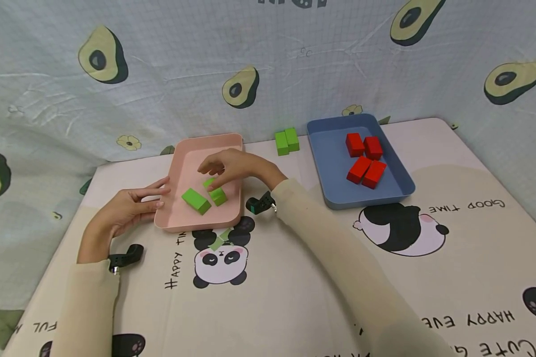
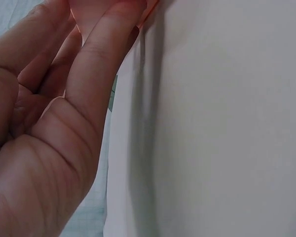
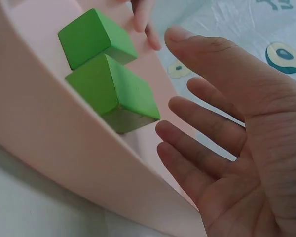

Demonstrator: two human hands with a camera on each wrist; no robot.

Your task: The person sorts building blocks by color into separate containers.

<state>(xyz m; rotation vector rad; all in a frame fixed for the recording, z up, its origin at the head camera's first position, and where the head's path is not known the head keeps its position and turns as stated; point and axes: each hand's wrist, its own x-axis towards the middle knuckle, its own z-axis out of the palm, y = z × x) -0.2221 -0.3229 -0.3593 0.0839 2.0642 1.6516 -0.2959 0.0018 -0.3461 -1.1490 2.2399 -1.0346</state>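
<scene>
Inside the pink tray (image 1: 187, 163): two green blocks lie just beside each other, the left block (image 1: 196, 201) and the right block (image 1: 219, 198); whether they touch is hard to tell.

Right hand (image 1: 238, 166): poised over the tray, fingers loosely bent and thumb set apart, holding nothing; the right wrist view shows a gap between the hand and the blocks, though from the head camera the thumb overlaps the right block.

Left hand (image 1: 131, 206): fingers extended, their tips touching the tray's left side, thumb lower along the same side.

Between the trays: two more green blocks (image 1: 282, 144) stand side by side on the table, near the backdrop.

Blue tray (image 1: 335, 168): four red blocks (image 1: 359, 169), arranged in two pairs, sit on the right of the table.

Wrists: a dark device is worn on each, the left one (image 1: 128, 256) and the right one (image 1: 260, 202), at the ends of beige sleeves (image 1: 87, 302).

Tabletop: a pale cloth (image 1: 272, 297) printed with pandas and lettering.

Backdrop (image 1: 169, 49): a light sheet patterned with avocados.
</scene>
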